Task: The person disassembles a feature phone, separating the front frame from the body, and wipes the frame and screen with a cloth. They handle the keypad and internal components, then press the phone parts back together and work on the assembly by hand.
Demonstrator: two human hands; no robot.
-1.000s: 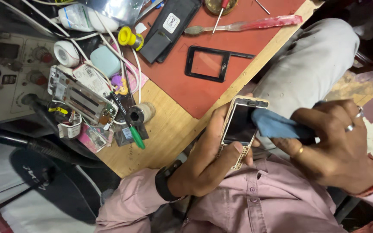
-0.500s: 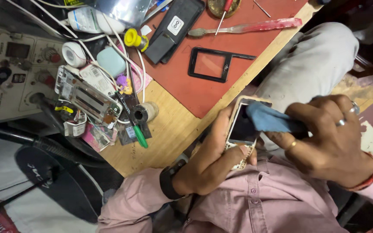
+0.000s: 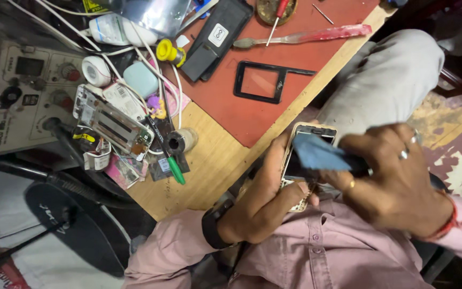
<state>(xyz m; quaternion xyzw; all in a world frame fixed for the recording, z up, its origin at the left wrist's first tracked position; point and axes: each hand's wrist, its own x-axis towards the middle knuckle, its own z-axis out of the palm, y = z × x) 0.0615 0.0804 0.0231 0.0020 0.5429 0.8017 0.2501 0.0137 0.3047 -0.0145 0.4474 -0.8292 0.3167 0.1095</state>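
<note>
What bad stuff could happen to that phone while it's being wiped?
The phone sits in the left hand over the lap, off the table, so it might slip and fall. The right hand rubs it with a blue cloth; pressing hard might scratch or crack the screen.

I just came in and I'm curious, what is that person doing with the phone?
A person holds a phone in the left hand over their lap. The right hand presses a blue cloth against its dark screen. Beside them, a wooden table with a red mat carries an empty black frame, a red-handled tool and other parts.
</note>
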